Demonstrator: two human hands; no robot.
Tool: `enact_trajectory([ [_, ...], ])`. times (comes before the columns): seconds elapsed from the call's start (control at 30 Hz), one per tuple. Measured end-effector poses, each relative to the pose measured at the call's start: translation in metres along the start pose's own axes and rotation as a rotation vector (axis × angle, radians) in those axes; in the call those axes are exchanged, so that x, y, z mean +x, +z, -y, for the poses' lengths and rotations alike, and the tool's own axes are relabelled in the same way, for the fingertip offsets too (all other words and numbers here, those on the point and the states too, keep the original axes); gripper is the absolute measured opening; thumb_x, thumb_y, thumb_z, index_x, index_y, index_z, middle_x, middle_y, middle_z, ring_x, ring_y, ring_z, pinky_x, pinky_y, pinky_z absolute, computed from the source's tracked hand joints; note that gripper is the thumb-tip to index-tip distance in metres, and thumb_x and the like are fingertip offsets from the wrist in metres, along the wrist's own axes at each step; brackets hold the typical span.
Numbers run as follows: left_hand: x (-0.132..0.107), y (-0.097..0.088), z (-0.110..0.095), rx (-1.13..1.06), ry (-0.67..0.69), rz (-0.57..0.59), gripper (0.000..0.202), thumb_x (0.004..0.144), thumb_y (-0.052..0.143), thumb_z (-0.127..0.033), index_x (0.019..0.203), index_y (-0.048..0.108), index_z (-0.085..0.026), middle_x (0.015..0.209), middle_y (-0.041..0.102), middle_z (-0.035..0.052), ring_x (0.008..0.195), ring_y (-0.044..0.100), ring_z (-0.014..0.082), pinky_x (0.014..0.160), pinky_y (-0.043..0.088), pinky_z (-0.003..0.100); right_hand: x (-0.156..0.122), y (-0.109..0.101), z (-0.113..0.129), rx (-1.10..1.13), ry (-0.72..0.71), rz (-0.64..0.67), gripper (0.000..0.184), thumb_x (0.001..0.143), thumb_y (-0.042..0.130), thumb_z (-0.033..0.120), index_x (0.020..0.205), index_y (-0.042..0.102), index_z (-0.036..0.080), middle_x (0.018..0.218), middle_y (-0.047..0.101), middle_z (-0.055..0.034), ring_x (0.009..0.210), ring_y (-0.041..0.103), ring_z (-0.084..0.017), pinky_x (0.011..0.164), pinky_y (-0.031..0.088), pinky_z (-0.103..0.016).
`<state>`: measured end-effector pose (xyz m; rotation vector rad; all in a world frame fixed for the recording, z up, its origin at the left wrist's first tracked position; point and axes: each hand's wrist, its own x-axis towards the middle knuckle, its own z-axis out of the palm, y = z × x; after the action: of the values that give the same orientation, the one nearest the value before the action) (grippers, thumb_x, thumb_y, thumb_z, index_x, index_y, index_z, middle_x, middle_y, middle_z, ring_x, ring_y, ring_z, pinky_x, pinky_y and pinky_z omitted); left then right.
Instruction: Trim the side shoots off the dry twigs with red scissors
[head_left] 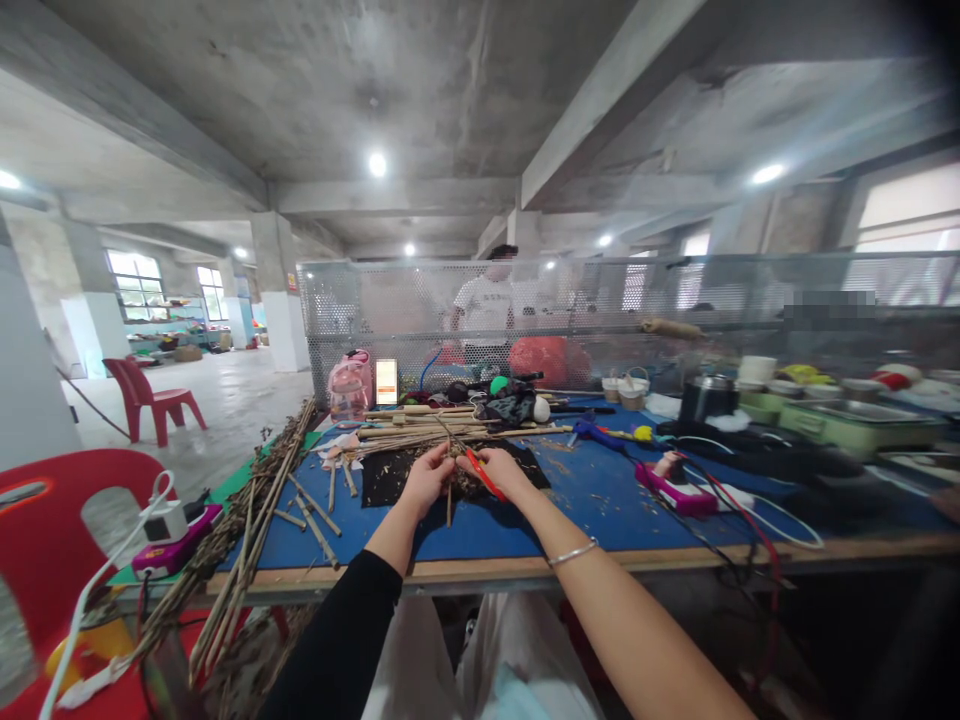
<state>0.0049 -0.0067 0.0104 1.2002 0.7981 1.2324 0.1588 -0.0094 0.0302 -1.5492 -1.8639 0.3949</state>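
Observation:
My left hand (427, 477) is closed on a dried plant stalk (449, 508), whose lower end hangs below the fingers. My right hand (506, 474) grips red-handled scissors (486, 474), their thin blade end pointing up and left beside the left fingertips. Both hands nearly touch above a black cloth (382, 480) scattered with plant scraps. Cut stalk pieces (319, 530) lie to the left on the blue table top (427, 548). Behind the hands, longer peeled stalks (405, 428) are piled crosswise.
Long dried stalks (251, 540) overhang the table's left edge. Purple power strips lie right (679, 490) and left (176, 540), with trailing cables. A pink backpack (350, 385), a phone (386, 382) and a green tray (855, 425) stand farther back. A person (484, 300) stands behind the perforated metal screen (405, 300).

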Motion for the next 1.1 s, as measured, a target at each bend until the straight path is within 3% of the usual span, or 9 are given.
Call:
enact_trajectory([
  [0.2, 0.001, 0.000, 0.002, 0.058, 0.028, 0.002, 0.056, 0.062, 0.067, -0.025, 0.116, 0.053, -0.016, 0.054, 0.047, -0.0057, 0.043, 0.037, 0.0038, 0.040, 0.026, 0.015, -0.004, 0.009, -0.005, 0.066, -0.029, -0.074, 0.044, 0.067, 0.055, 0.056, 0.077, 0.066, 0.014, 0.072, 0.066, -0.0063, 0.064, 0.058, -0.016, 0.054, 0.037, -0.021],
  [0.47, 0.001, -0.001, 0.001, 0.066, -0.018, -0.077, 0.035, 0.058, 0.072, -0.028, 0.087, 0.060, -0.012, 0.061, 0.057, 0.0000, 0.050, 0.050, 0.0067, 0.043, 0.034, 0.016, -0.006, 0.011, -0.012, -0.131, -0.004, -0.124, 0.044, 0.069, 0.053, 0.059, 0.073, 0.065, 0.017, 0.072, 0.067, -0.0086, 0.067, 0.061, -0.019, 0.056, 0.037, -0.023],
  [0.6, 0.000, 0.000, -0.002, 0.001, -0.045, -0.111, 0.038, 0.059, 0.071, -0.027, 0.094, 0.061, -0.012, 0.065, 0.058, 0.0014, 0.051, 0.052, 0.0071, 0.044, 0.034, 0.016, -0.010, 0.011, -0.010, -0.187, 0.074, -0.132, 0.046, 0.066, 0.054, 0.060, 0.085, 0.063, 0.020, 0.082, 0.067, -0.0077, 0.077, 0.061, -0.021, 0.060, 0.038, -0.024],
  [0.7, -0.001, 0.000, -0.003, -0.031, -0.056, -0.089, 0.046, 0.060, 0.071, -0.028, 0.102, 0.061, -0.012, 0.064, 0.058, 0.0014, 0.048, 0.049, 0.0058, 0.044, 0.035, 0.017, -0.014, 0.012, -0.007, -0.116, 0.041, -0.092, 0.051, 0.064, 0.056, 0.061, 0.095, 0.059, 0.021, 0.090, 0.065, -0.0061, 0.082, 0.060, -0.020, 0.064, 0.040, -0.024],
  [1.1, 0.003, 0.001, 0.005, -0.082, -0.003, 0.067, 0.052, 0.057, 0.072, -0.038, 0.103, 0.064, -0.014, 0.057, 0.053, -0.0011, 0.042, 0.038, 0.0025, 0.040, 0.032, 0.016, -0.013, 0.020, 0.002, -0.085, -0.046, -0.160, 0.049, 0.072, 0.049, 0.060, 0.094, 0.054, 0.016, 0.094, 0.061, -0.0089, 0.087, 0.056, -0.019, 0.071, 0.038, -0.025],
])
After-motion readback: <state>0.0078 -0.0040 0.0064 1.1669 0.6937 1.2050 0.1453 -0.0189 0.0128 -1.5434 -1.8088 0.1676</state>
